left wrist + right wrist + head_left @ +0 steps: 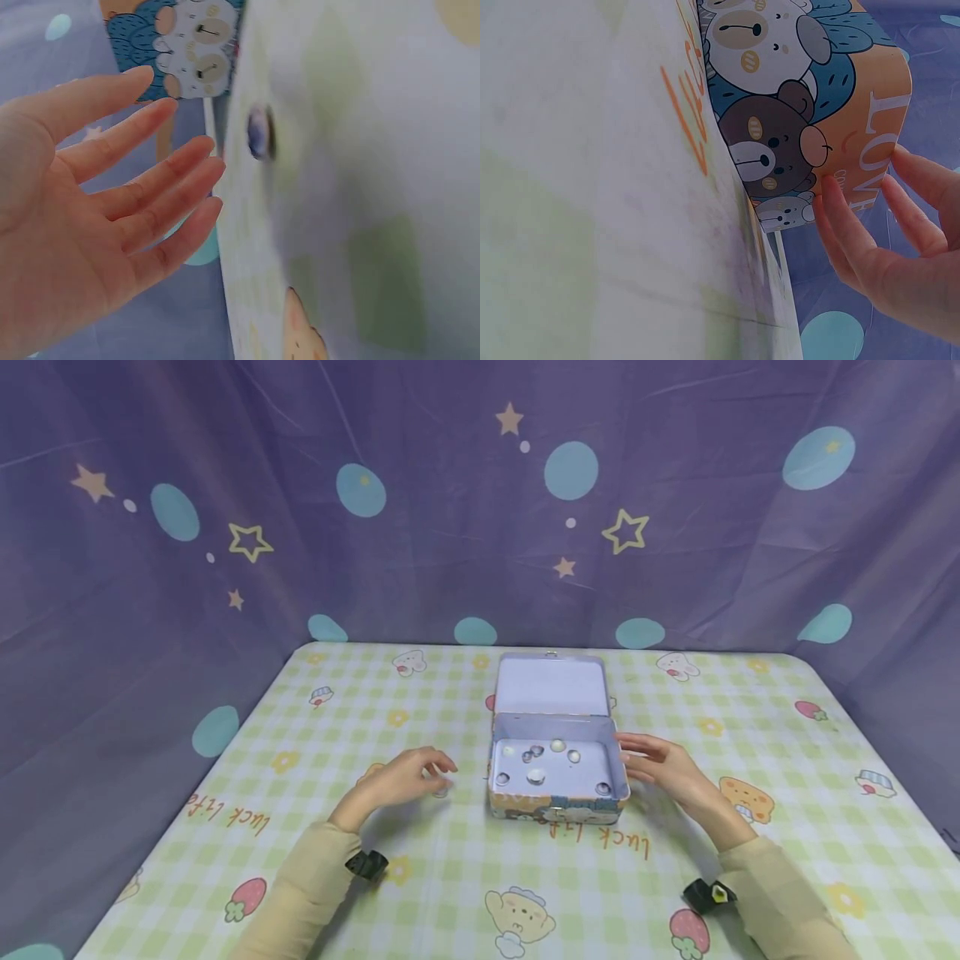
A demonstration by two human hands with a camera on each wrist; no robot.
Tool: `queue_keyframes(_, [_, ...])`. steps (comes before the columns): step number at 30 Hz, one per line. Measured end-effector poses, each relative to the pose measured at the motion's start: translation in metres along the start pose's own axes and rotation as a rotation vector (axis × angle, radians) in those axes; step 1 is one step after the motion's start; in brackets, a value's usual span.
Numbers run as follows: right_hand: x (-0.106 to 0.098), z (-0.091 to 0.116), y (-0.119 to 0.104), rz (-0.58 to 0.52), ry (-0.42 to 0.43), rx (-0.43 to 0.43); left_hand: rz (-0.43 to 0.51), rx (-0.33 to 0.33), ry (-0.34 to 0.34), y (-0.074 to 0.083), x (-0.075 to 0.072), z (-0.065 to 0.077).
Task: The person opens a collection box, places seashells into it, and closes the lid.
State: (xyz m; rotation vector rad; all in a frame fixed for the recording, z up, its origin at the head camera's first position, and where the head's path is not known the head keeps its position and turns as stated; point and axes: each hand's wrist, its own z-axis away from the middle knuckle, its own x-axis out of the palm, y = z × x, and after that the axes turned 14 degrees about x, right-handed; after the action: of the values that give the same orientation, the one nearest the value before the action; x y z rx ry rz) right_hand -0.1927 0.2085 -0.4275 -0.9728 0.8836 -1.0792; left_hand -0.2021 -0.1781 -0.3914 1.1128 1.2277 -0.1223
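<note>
A hinged box (557,812) printed with cartoon bears stands with its lid (551,687) raised. Several small shiny, rounded pieces (536,777), like glass beads or marbles, lie scattered on its pale floor. My right hand (670,770) touches the box's right side with fingertips extended; the right wrist view shows these fingers (847,217) against the printed wall. To the left of the box, my left hand (405,777) hovers over the table, fingers loosely spread and holding nothing. Below its fingertips one more rounded piece (259,132) sits on the cloth, partly covered in the head view.
A green-and-white checked tablecloth (420,893) with cartoon prints covers the table. Behind and at the sides hangs a purple curtain (450,552) with stars and blue dots. Each wrist wears a dark strapped device (367,864).
</note>
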Motion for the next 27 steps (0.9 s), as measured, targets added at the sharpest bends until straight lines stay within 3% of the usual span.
queue_keyframes(16, [0.0, -0.001, 0.0, -0.009, 0.001, 0.002, -0.026, -0.032, -0.1, -0.014, 0.002, 0.005])
queue_keyframes(27, [0.0, -0.001, 0.0, -0.006, 0.003, 0.0, -0.049, -0.028, -0.131, -0.021, 0.004, 0.002])
